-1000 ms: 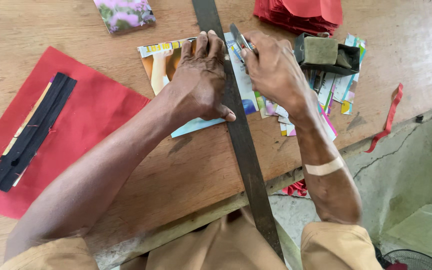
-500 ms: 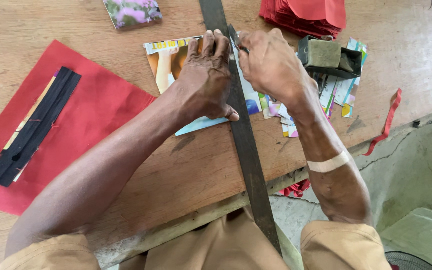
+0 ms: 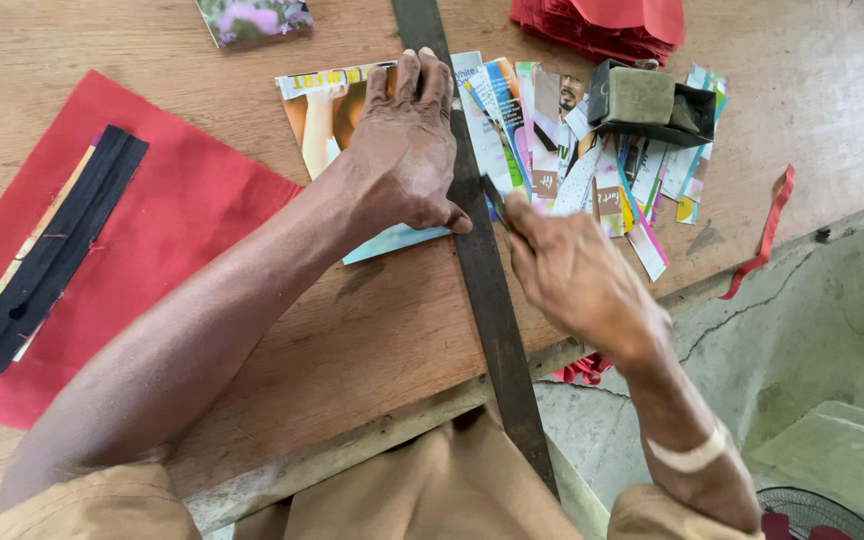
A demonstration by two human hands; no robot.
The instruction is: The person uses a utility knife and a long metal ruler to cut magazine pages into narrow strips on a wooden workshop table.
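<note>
My left hand (image 3: 407, 150) presses flat on a long dark metal ruler (image 3: 477, 270) and on a colourful magazine page (image 3: 317, 115) under it. The ruler runs from the table's far side past its near edge. My right hand (image 3: 577, 275) grips a small dark blade (image 3: 495, 197) held against the ruler's right edge, near the page's lower end. Several cut paper strips (image 3: 572, 150) lie fanned out just right of the ruler.
A red cloth (image 3: 167, 215) with a black zipper strip (image 3: 47, 260) lies at left. A dark box (image 3: 647, 100) sits on the strips. Folded red fabric (image 3: 612, 25) is at the back, a red ribbon (image 3: 767, 235) by the wooden table's (image 3: 392, 340) right edge.
My right hand has drawn the blade along the ruler from the far end toward me. The left hand has stayed pressed on the ruler and page.
</note>
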